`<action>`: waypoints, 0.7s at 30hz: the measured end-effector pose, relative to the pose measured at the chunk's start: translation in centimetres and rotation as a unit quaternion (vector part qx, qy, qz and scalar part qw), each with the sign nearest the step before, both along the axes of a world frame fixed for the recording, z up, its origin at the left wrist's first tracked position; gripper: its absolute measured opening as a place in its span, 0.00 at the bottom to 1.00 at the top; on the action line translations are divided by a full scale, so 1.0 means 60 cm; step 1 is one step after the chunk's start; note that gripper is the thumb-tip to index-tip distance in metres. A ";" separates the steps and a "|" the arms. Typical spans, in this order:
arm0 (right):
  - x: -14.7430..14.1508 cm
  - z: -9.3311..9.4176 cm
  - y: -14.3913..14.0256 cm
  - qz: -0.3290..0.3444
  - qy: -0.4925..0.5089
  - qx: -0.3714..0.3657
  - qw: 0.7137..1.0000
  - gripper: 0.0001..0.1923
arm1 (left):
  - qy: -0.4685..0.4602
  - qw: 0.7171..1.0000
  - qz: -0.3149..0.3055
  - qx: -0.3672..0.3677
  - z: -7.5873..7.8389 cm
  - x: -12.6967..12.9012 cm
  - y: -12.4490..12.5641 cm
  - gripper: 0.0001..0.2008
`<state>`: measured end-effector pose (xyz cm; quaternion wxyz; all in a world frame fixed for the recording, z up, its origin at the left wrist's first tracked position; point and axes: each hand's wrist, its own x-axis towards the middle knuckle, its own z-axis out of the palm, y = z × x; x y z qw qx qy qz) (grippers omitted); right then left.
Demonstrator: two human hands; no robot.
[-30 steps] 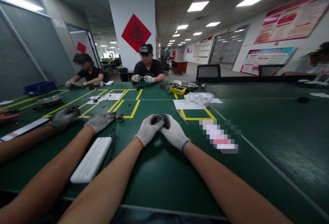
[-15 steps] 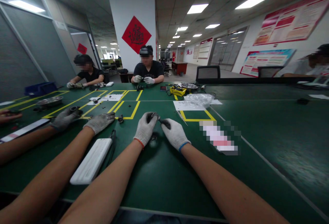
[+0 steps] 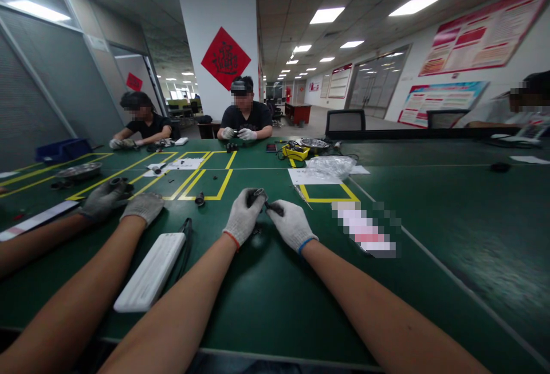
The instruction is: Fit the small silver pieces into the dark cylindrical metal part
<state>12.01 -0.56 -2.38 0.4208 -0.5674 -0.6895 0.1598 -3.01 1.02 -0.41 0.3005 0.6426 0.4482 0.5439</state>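
Clamped in the left hand [image 3: 243,217] is a small dark cylindrical part [image 3: 256,194], held above the bench [image 3: 275,305]; a thin dark piece [image 3: 275,208] is pinched by the right hand [image 3: 291,224]. Either could be dropped if gloved fingers slip, being easily lost against the dark mat.

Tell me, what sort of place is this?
Probably an assembly workshop: a long green table marked with yellow tape, gloved workers handling small parts, the left hand holding a black part.
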 end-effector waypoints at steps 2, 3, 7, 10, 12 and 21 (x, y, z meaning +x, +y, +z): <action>0.001 0.000 0.000 -0.005 0.001 0.000 1.000 0.06 | 0.008 1.000 0.001 0.004 0.000 0.001 0.000 0.12; 0.001 0.000 0.000 -0.006 0.003 -0.001 1.000 0.05 | 0.011 1.000 0.000 0.006 0.000 0.001 -0.001 0.12; 0.002 0.001 0.000 -0.005 0.007 -0.007 1.000 0.05 | 0.016 1.000 -0.002 0.010 -0.002 0.003 0.000 0.11; 0.002 0.001 0.000 -0.004 0.004 -0.014 1.000 0.05 | -0.001 1.000 -0.010 -0.006 -0.005 0.003 0.003 0.14; 0.001 0.001 0.000 -0.006 -0.002 -0.013 1.000 0.05 | -0.032 0.999 -0.022 -0.032 -0.008 0.002 0.005 0.16; -0.003 0.007 -0.002 -0.022 0.004 -0.023 0.999 0.09 | -0.068 0.996 -0.028 -0.042 -0.015 0.001 0.013 0.21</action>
